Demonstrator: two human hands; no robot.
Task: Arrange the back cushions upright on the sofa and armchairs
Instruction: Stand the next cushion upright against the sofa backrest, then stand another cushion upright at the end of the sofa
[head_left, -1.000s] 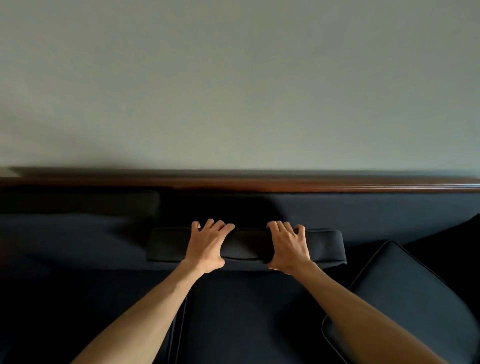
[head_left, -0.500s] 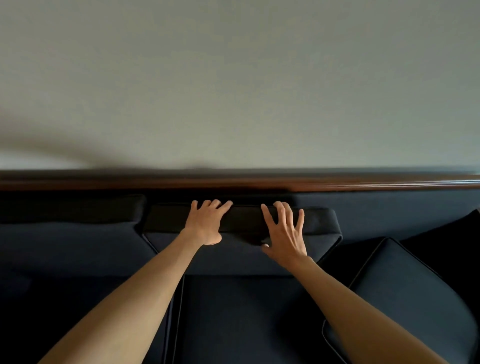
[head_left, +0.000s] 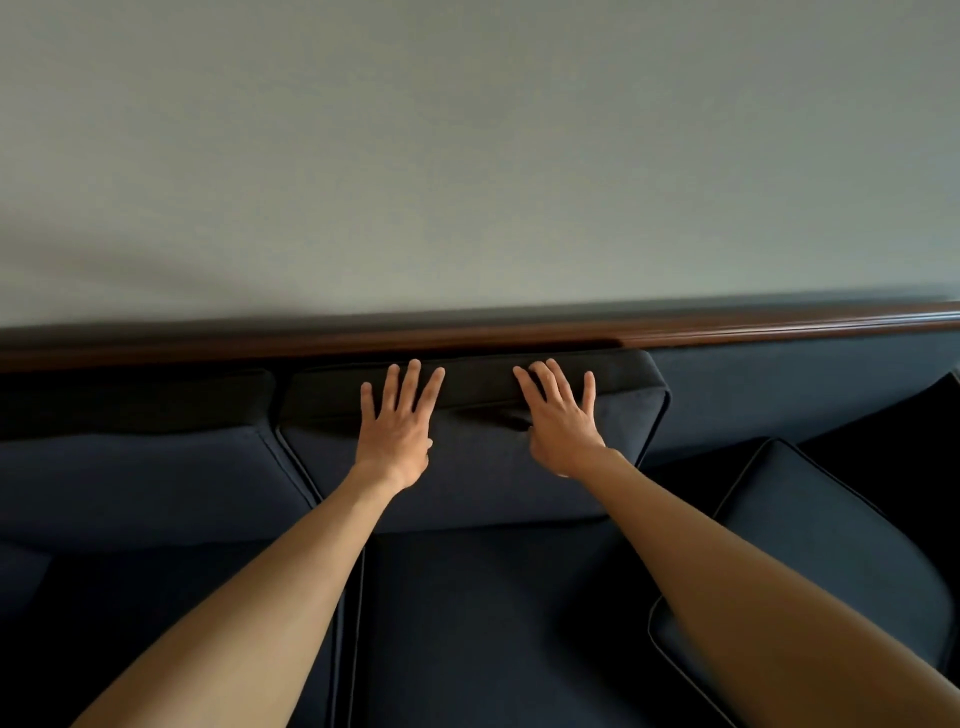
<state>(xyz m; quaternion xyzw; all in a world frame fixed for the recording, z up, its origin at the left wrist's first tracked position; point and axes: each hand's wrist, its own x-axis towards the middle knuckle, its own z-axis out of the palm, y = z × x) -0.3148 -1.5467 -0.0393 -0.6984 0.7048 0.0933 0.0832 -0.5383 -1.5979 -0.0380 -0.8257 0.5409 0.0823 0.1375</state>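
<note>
Middle back cushion (head_left: 483, 467): dark navy fabric with piped edges, standing upright against the sofa (head_left: 779, 384) back at frame centre. Left back cushion (head_left: 145, 467): same fabric, upright, just beside it at the left. Third cushion (head_left: 810, 540): lying tilted at the lower right.

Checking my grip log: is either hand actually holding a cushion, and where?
Nothing is gripped. The left hand and right hand lie flat, fingers straight, against the upper front of the middle back cushion.
</note>
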